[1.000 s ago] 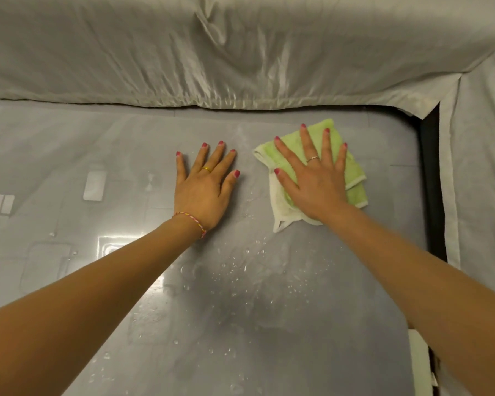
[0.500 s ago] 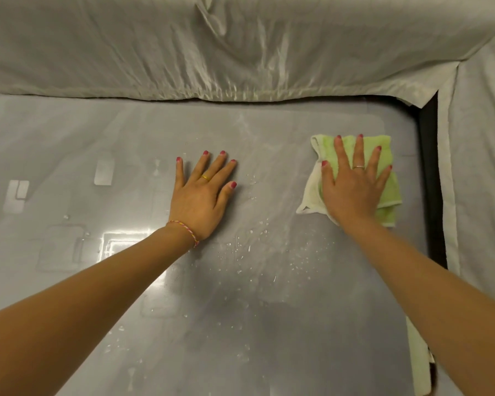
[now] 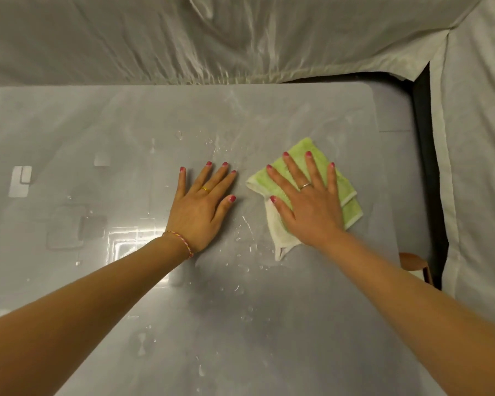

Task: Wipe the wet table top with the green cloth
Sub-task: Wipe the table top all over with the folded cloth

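Note:
The green cloth (image 3: pixel 351 208), folded with a white underside, lies on the wet grey table top (image 3: pixel 126 132) right of centre. My right hand (image 3: pixel 309 207) rests flat on the cloth with fingers spread, pressing it against the table and covering most of it. A little to the left, my left hand (image 3: pixel 202 208) is also flat on the bare table, fingers apart and holding nothing. Water droplets (image 3: pixel 245 241) sit between and in front of the two hands.
A pale sheet (image 3: pixel 212 38) is draped along the table's far edge and another sheet (image 3: pixel 475 167) hangs on the right. A dark gap (image 3: pixel 429 181) runs along the table's right edge, with a small brown object (image 3: pixel 412 261) in it.
My right hand has slid the cloth left from near the table's right edge, back toward my left hand. The left hand has stayed flat in place.

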